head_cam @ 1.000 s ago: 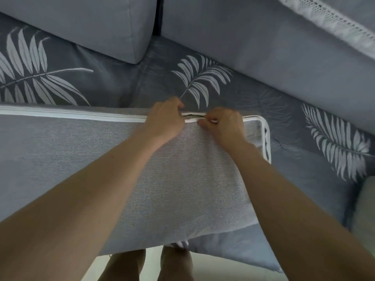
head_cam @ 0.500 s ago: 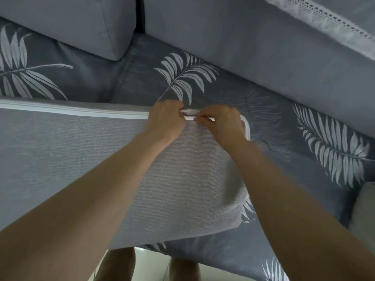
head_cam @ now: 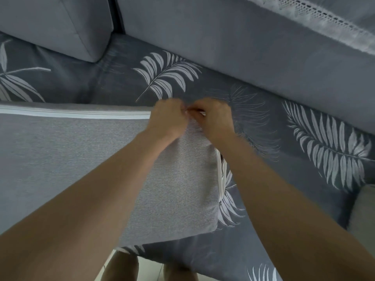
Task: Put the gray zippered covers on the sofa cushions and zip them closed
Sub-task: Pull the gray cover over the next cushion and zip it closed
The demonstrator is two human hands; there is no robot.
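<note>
A sofa cushion in a light gray woven cover (head_cam: 71, 159) lies across the seat in front of me. A white zipper (head_cam: 81, 114) runs shut along its far edge from the left and continues down the right end. My left hand (head_cam: 166, 118) pinches the cover's far edge near the right corner. My right hand (head_cam: 215, 118) pinches the zipper right beside it, fingertips touching the left hand's. The zipper pull is hidden under my fingers.
The sofa seat (head_cam: 284, 199) wears a dark gray sheet printed with white fern leaves. Gray back cushions (head_cam: 50, 23) stand behind, and a white lace cloth (head_cam: 324, 19) drapes the top right. A pale cushion edge (head_cam: 363, 211) shows at right. My legs (head_cam: 121, 268) stand below.
Both hands have worked rightward along the far edge to the cushion's right corner. The closed white zipper behind them has grown longer.
</note>
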